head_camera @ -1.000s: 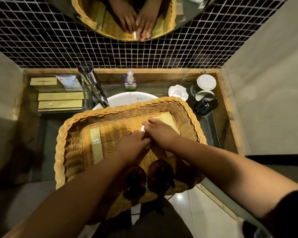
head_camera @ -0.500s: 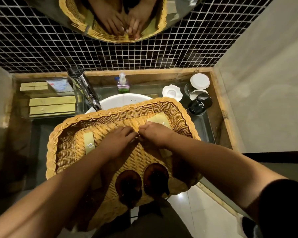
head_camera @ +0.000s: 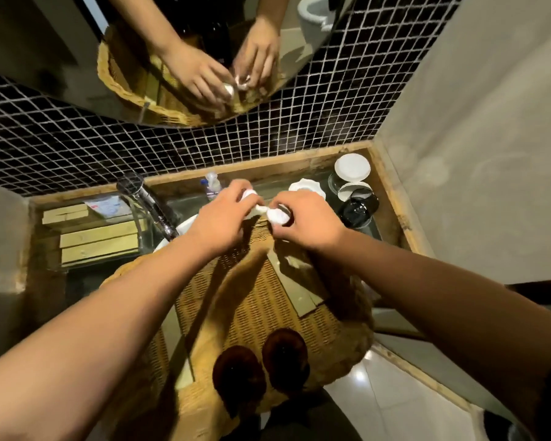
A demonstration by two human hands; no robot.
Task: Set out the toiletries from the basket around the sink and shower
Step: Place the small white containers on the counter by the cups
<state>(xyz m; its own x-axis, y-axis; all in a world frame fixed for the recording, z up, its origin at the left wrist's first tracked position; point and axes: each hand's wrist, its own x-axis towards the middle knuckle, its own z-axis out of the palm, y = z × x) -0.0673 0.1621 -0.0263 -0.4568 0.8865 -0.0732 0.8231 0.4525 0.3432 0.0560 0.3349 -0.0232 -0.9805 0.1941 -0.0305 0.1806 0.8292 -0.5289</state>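
Observation:
A woven wicker basket (head_camera: 258, 300) rests over the white sink (head_camera: 188, 224). Both my hands are raised above the basket's far rim, close together. My left hand (head_camera: 223, 218) pinches one end of a small white wrapped toiletry (head_camera: 275, 214), and my right hand (head_camera: 303, 218) grips its other end. Inside the basket lie a flat pale-green packet (head_camera: 299, 291) and two dark brown bottle tops (head_camera: 261, 367) near the front edge. The mirror above reflects both hands and the white item.
A chrome tap (head_camera: 147, 202) stands left of the sink, with flat green boxes (head_camera: 99, 240) on the counter beyond it. A small pump bottle (head_camera: 212, 186), a white dish (head_camera: 306, 187), lidded glasses (head_camera: 352, 173) and a black cup (head_camera: 358, 206) line the back right. Walls close in both sides.
Both hands lifted out of the basket and moved toward the back of the counter, carrying the white wrapped item between them. The view tilted upward, showing more mirror.

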